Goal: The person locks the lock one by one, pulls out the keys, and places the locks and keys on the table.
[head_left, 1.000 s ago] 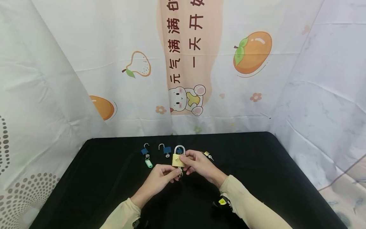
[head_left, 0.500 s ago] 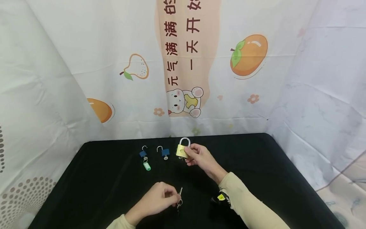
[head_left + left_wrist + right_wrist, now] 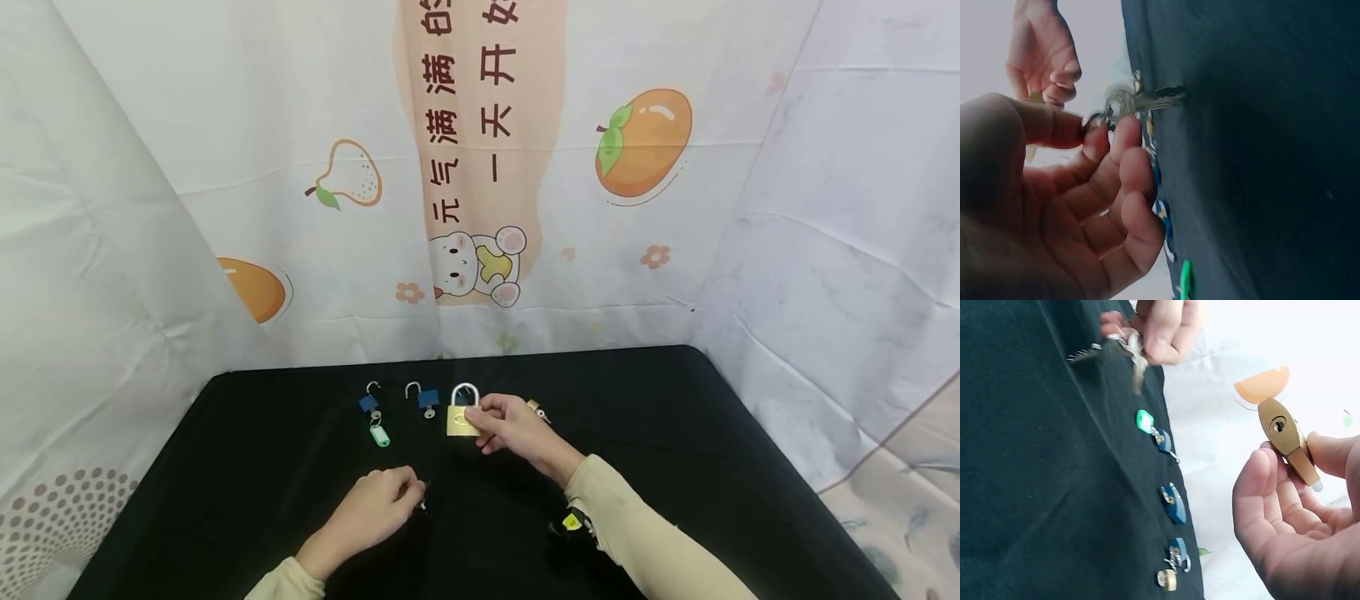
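My right hand (image 3: 517, 429) pinches a brass padlock (image 3: 459, 422) between thumb and fingers, its silver shackle pointing up. From below, the right wrist view shows the bare keyhole (image 3: 1279, 427) in the padlock's base. My left hand (image 3: 367, 512) is lower and to the left, apart from the padlock. Between its thumb and index finger it pinches a ring of keys (image 3: 1121, 105). One key blade points away from the fingertips. In the head view the left fingers mostly hide the keys.
On the black-covered table (image 3: 262, 483) lie a blue padlock (image 3: 368, 404) with a green tag (image 3: 380, 435) and another blue padlock (image 3: 428, 400), both with shackles swung open. A third blue padlock (image 3: 1177, 549) and a small brass padlock (image 3: 1167, 580) lie further right. Printed curtains (image 3: 300, 100) surround the table.
My left hand has drawn the keys away from the brass padlock's underside, down and to the left. The right hand raised and tilted the padlock, then brought it lower and upright.
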Demonstrator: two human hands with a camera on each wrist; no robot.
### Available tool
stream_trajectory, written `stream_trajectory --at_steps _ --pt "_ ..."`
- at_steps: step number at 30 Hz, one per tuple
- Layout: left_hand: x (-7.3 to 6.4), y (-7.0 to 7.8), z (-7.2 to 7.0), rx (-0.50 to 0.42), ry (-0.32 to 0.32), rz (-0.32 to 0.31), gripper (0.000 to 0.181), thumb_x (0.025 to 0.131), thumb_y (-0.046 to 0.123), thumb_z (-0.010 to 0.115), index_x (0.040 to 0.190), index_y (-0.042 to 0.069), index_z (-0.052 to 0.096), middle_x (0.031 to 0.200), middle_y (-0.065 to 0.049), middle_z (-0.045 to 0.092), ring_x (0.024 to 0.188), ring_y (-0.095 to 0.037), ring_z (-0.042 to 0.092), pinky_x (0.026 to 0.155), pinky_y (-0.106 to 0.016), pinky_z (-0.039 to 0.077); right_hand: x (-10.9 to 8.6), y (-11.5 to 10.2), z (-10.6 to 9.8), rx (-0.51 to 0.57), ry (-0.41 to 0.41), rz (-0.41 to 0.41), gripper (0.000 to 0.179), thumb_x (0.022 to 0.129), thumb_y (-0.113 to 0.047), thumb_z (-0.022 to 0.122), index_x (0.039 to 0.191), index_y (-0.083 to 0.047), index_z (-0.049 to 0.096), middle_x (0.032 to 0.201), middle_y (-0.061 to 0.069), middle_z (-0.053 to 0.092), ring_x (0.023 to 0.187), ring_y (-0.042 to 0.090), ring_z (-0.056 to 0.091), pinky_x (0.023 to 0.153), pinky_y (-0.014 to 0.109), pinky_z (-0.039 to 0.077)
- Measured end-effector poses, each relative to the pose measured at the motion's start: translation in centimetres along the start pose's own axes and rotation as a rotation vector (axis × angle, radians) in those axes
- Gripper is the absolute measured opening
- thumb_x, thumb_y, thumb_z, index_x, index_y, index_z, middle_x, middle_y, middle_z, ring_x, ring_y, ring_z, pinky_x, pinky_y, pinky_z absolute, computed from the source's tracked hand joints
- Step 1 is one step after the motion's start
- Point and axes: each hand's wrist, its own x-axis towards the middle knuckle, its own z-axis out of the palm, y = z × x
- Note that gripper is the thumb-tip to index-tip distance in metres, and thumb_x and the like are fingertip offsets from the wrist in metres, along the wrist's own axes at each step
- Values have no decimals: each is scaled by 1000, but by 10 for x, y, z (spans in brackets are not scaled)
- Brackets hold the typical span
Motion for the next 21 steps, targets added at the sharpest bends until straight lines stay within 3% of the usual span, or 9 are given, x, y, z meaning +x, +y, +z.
stream_trajectory --at_steps 5,9,13,21 --pt "1 -8 2 25 64 -49 14 102 17 59 90 14 67 65 9 53 50 -7 47 47 -25 39 0 4 4 -13 -26 11 35 100 -33 67 111 0 62 94 18 68 74 17 64 69 32 58" --pt "1 -12 2 30 69 -56 7 99 13 63 94 13 68 75 9 58 57 -7 49 52 -27 42 0 6 5 -23 -39 1 34 100 -31 67 112 1 63 94 19 68 73 16 64 69 33 58" --pt "3 -15 2 39 76 -51 6 99 13 64 93 14 68 73 10 58 58 -7 50 52 -27 43 1 6 5 -26 -51 -12 34 100 -31 66 112 1 63 95 22 67 73 16 63 69 33 58" --pt "2 -14 -8 -22 84 -32 7 100 15 63 94 16 67 74 10 56 61 -7 50 57 -27 43 3 5 9 -25 -71 -4 33 101 -30 65 113 1 62 88 7 68 73 16 64 69 33 58"
